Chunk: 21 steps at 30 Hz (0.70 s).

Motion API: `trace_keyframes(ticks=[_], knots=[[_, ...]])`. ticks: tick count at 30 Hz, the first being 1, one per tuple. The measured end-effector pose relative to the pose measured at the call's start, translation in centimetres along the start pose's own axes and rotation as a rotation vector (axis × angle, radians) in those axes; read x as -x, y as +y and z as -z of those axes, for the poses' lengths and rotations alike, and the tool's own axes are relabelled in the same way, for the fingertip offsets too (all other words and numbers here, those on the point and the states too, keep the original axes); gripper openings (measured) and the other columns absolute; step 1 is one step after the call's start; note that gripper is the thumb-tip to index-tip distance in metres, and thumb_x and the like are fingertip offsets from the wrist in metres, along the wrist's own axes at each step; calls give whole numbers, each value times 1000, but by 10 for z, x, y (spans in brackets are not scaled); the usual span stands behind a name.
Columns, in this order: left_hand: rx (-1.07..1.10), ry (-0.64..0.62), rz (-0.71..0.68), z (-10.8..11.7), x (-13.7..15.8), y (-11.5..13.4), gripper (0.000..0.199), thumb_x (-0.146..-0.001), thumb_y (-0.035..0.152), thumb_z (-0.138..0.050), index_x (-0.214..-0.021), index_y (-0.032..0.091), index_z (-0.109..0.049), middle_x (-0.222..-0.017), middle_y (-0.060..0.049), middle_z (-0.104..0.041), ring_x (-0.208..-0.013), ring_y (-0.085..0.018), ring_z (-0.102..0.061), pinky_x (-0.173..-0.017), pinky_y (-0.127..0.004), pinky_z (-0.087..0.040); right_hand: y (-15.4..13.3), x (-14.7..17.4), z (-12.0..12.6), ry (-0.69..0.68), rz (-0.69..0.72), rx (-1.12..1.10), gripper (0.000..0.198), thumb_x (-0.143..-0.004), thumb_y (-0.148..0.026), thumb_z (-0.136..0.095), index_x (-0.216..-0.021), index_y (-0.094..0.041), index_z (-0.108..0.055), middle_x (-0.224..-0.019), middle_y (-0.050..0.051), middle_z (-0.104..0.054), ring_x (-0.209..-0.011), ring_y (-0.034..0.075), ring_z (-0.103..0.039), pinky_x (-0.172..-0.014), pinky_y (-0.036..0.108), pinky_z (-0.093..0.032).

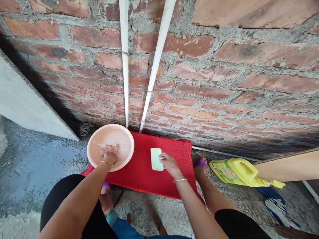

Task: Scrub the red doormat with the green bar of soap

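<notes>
My left hand (109, 154) is down inside a pale pink basin (132, 146), in shallow, slightly cloudy water. Its fingers look stretched out and apart, though the water partly blurs them. On the red cloth (142, 181) to the right of the basin lies a flat, pale green rectangular piece (156, 159) with rounded corners; its exact kind is unclear. The thumb and fingers of my right hand (169, 163) are closed at its right edge. The basin stands on the left part of the same cloth.
A brick wall (194, 89) with two white pipes (125, 73) rises behind the cloth. At right lies a yellow jug (234, 171), with sandals (277, 207) close by. A grey slab (30, 99) leans at left above wet concrete. My feet flank the cloth.
</notes>
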<state>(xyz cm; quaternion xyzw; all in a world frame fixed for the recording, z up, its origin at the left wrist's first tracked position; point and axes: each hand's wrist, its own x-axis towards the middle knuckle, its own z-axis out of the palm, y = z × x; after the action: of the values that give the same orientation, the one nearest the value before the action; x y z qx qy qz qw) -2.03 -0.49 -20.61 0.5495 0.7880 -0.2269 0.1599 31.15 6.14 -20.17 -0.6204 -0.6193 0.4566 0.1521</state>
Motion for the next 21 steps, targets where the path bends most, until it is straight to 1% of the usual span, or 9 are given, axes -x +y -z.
trace_keyframes(ticks=[2,4,7,9,12,14,16,19,21], knots=[[-35,0,4,0,0,2,88,-85,47,-61,-161,25,-22,-153,-34,-38,-127,-63,-45,-69,-70,-54,-29,-15,-35,-42,28,-44,17,-66,-21,-57,-80,-23,-66,-72,-3,-61,-70,14,-57,-65,25,-46],[-86,2,-3,-1,-1,5,88,-87,48,-58,-161,23,-17,-152,-37,-37,-126,-63,-46,-66,-68,-54,-50,-27,-63,-64,38,-67,22,-64,-17,-58,-84,-23,-66,-68,-6,-56,-68,14,-56,-66,24,-45],[-144,1,11,-4,-3,7,93,-86,58,-59,-161,25,-14,-152,-39,-35,-125,-64,-47,-64,-64,-54,-63,-37,-90,-50,39,-111,43,-66,-16,-61,-108,-24,-65,-70,-7,-57,-68,13,-57,-69,25,-46],[-149,-1,27,-6,-5,7,97,-82,65,-60,-161,27,-16,-151,-38,-36,-124,-64,-47,-62,-64,-54,-60,-38,-99,13,4,-167,55,-69,-20,-67,-124,-24,-59,-72,-7,-60,-70,14,-61,-70,26,-47],[-109,16,13,-7,-7,6,100,-80,67,-61,-160,24,-20,-150,-39,-38,-122,-65,-48,-60,-65,-54,-44,-34,-106,89,-93,-210,62,-72,-33,-75,-129,-21,-55,-75,-4,-64,-71,17,-64,-68,28,-49],[-90,17,7,-5,-7,6,100,-80,64,-63,-160,22,-19,-149,-40,-38,-124,-64,-48,-62,-67,-54,-32,-29,-110,75,-137,-175,57,-75,-42,-76,-125,-20,-58,-81,0,-67,-74,18,-65,-69,29,-51],[-97,2,9,-3,-5,5,98,-82,59,-64,-161,23,-17,-151,-38,-37,-125,-63,-47,-64,-66,-55,-23,-26,-114,26,-147,-93,48,-82,-47,-73,-120,-20,-62,-95,5,-70,-82,19,-66,-74,32,-54],[-132,-23,13,0,-3,4,95,-84,55,-62,-161,25,-15,-153,-36,-36,-125,-63,-48,-63,-64,-56,-16,-25,-118,-41,-143,6,39,-94,-45,-63,-122,-19,-63,-119,8,-66,-100,21,-65,-86,39,-56],[-162,-20,7,1,-2,3,94,-85,54,-61,-161,25,-15,-152,-37,-37,-123,-63,-49,-61,-63,-56,-13,-25,-115,-61,-151,19,38,-96,-42,-61,-126,-19,-61,-127,8,-62,-107,22,-63,-91,43,-56]])
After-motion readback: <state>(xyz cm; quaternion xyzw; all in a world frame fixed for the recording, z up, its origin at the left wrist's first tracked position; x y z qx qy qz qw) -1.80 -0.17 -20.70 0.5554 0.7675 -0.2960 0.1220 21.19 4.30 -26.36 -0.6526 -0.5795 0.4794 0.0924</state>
